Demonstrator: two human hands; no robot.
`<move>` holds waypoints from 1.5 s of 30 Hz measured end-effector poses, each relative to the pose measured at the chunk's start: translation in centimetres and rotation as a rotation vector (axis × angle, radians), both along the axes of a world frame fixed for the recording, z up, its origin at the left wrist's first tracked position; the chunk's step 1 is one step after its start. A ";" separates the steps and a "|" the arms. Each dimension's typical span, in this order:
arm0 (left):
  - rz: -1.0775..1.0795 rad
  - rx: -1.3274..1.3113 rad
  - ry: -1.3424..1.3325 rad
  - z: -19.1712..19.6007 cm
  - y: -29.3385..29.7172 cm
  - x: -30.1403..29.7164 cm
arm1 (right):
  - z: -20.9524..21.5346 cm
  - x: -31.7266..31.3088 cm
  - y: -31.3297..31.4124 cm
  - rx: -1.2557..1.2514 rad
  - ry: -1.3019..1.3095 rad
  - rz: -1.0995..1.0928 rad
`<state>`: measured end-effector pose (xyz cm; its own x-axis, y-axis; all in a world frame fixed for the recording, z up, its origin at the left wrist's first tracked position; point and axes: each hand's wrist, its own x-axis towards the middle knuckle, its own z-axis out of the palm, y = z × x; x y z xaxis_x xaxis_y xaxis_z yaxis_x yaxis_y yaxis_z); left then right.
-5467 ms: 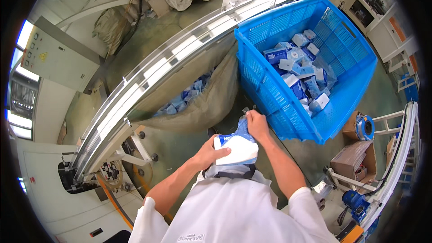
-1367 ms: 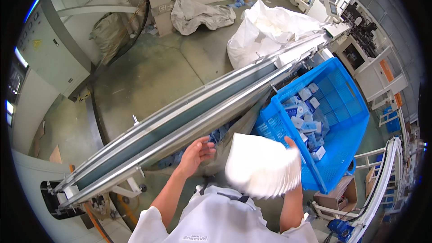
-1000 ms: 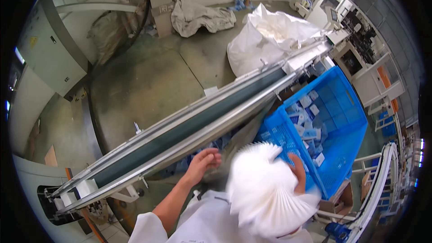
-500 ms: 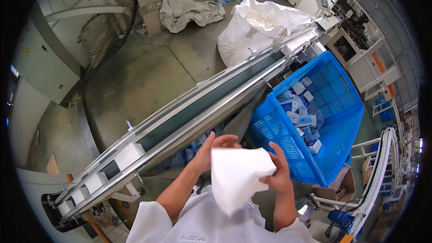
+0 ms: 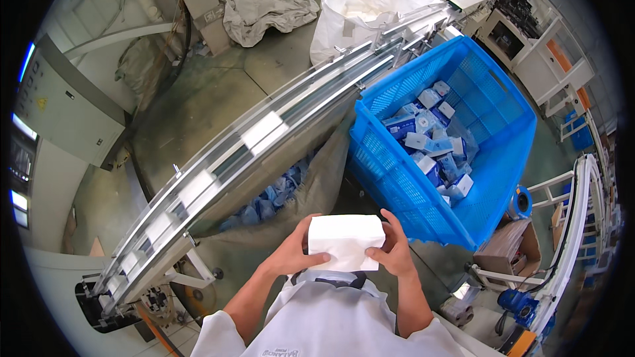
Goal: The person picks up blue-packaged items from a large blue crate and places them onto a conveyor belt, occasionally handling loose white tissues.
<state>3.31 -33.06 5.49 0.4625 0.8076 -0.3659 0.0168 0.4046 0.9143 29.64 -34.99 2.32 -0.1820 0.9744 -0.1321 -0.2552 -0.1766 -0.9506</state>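
A white block of folded paper tissues (image 5: 345,235) is held in front of my chest between both hands. My left hand (image 5: 299,249) grips its left end, with the thumb across the near face. On the right end, my right hand (image 5: 395,244) is closed the same way, thumb on the front and fingers behind. A loose sheet edge hangs at the block's lower side. Beyond my hands, several similar white blocks (image 5: 198,186) lie spaced along a conveyor belt (image 5: 228,158) that runs from lower left to upper right.
Right of the conveyor stands a blue plastic crate (image 5: 433,215) with several blue-and-white tissue packs (image 5: 436,139). Under the belt, a grey sheet (image 5: 324,178) holds blue wrappers (image 5: 271,198). A large white sack (image 5: 331,26) sits behind the conveyor. A curved white rail (image 5: 574,225) bounds the right side.
The tissue block has turned from tilted to level, and both hands now grip its ends with thumbs in front. The blocks on the belt have shifted up and right. The view has moved.
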 end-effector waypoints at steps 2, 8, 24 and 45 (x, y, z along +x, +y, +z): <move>0.041 -0.049 -0.003 -0.7 -1.3 1.1 | -0.4 2.0 -1.0 0.007 0.088 0.067; 0.012 -0.087 -0.192 -2.7 -5.7 2.9 | -1.7 5.3 -2.5 -0.165 0.142 0.069; 0.266 -0.056 -0.050 1.1 -5.5 8.1 | -0.8 12.1 -4.6 -0.201 0.273 -0.157; -0.109 0.097 -0.244 3.0 -2.7 4.8 | 0.1 2.5 2.7 -0.504 0.911 0.444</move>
